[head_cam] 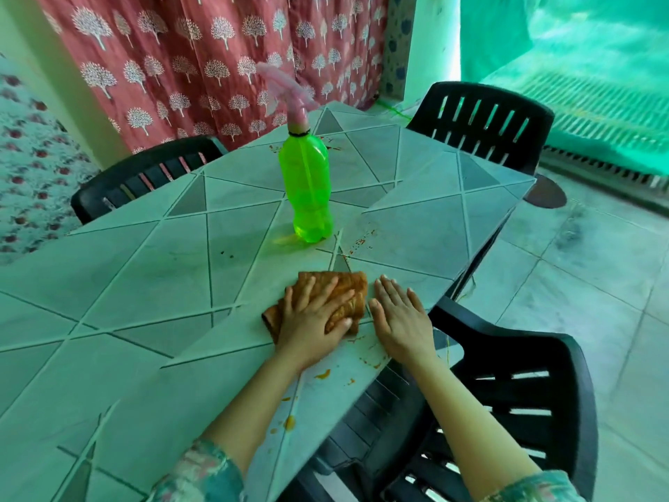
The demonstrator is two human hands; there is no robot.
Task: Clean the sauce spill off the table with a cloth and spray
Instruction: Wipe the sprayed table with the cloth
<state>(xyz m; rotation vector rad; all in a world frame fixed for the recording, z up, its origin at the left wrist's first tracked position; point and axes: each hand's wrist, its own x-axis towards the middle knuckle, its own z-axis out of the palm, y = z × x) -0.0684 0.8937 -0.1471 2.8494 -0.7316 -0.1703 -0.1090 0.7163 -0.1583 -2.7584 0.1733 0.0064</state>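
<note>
On a bench [108, 284] patterned with grey triangles, a green spray bottle [306, 186] with a pink trigger head [286, 88] stands upright near the middle. On the person's side of the spray bottle lies a folded brown cloth [349, 284], pressed flat under the left hand [311, 317], whose fingers are spread and straight across it. Just to the right of the cloth, the right hand [398, 317] rests palm down on the bare bench, fingers straight and close together, holding nothing. Orange sauce blots [323, 373] dot the bench edge nearer the person than the cloth, between the two forearms. Reddish specks [362, 242] are scattered just right of the spray bottle's base, and more lie behind it toward the far edge. Dark plastic chairs [506, 393] stand around the bench, and a red tree-print curtain [181, 67] hangs beyond the spray bottle.
</note>
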